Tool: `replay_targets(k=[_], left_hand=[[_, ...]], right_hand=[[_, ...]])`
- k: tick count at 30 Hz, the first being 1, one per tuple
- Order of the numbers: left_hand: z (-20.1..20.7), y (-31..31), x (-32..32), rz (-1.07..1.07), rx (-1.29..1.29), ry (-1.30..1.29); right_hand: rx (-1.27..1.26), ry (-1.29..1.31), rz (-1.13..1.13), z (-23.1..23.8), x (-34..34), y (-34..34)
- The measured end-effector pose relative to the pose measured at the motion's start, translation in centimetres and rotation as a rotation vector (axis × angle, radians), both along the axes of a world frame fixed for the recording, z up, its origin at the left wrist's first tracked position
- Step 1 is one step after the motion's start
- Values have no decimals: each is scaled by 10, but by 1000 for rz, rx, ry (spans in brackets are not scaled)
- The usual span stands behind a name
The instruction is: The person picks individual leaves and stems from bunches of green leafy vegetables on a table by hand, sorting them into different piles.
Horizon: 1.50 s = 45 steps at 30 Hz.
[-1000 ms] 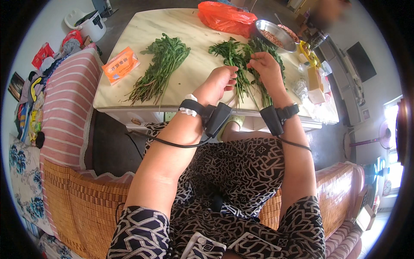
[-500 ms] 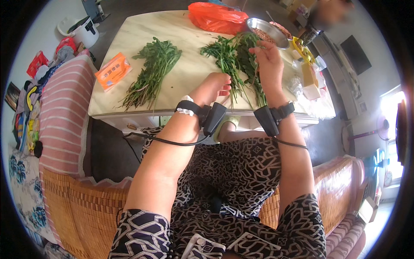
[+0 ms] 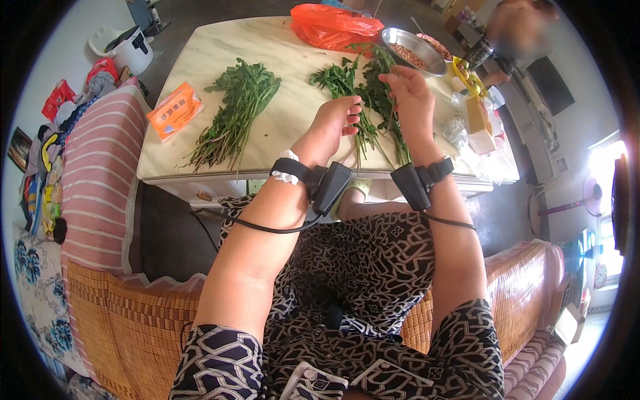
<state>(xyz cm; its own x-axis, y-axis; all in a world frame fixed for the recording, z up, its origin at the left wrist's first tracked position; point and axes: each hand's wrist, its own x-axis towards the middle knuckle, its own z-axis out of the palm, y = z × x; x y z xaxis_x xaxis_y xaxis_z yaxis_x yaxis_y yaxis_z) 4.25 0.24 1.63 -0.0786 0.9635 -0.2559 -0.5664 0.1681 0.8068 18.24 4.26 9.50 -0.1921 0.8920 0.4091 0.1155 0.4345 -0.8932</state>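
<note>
My left hand (image 3: 333,123) is raised over the table's near side with its fingers curled in; whatever lies within them is hidden. My right hand (image 3: 415,103) pinches thumb and fingertips together at a leafy green stem (image 3: 381,63) by the right-hand greens. Between the two hands lie more leafy greens (image 3: 337,81), their thin stems running toward the near edge. A larger bunch of leafy greens (image 3: 243,93) rests apart on the left, stems toward me. Both wrists carry black strapped devices with cables.
On the pale marbled table (image 3: 293,80) are an orange box (image 3: 175,111), a red plastic bag (image 3: 337,28), a metal bowl (image 3: 437,61) of small brownish pieces and a yellow basket (image 3: 470,77) of fruit. A person (image 3: 523,30) is beyond the far right corner.
My left hand has risen slightly away from me and turned. My right hand has shifted a little left. The greens between them have moved slightly, and the person at the back has moved.
</note>
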Motion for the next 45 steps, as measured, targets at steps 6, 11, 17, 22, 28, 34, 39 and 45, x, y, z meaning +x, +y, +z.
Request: replay_targets(k=[6, 11, 17, 22, 28, 34, 39, 45], left_hand=[[11, -2, -3, 63, 178, -125], [20, -3, -10, 127, 230, -187], [16, -4, -21, 217, 239, -63], [22, -7, -27, 299, 152, -83], [19, -10, -34, 280, 83, -202], [16, -11, -40, 155, 56, -371], [19, -13, -36, 148, 18, -258], [17, -15, -35, 149, 16, -242]], right_hand=[[-82, -140, 221, -8, -5, -3], [-133, -312, 388, -22, -1, 3], [-155, -447, 323, -15, -1, -4], [-239, -523, 162, -22, 23, 13], [-301, -776, 151, -38, 33, 22], [-281, -979, 176, -41, 26, 15], [-248, -1092, 194, -52, 26, 24], [-364, -1103, 240, -45, 28, 18]])
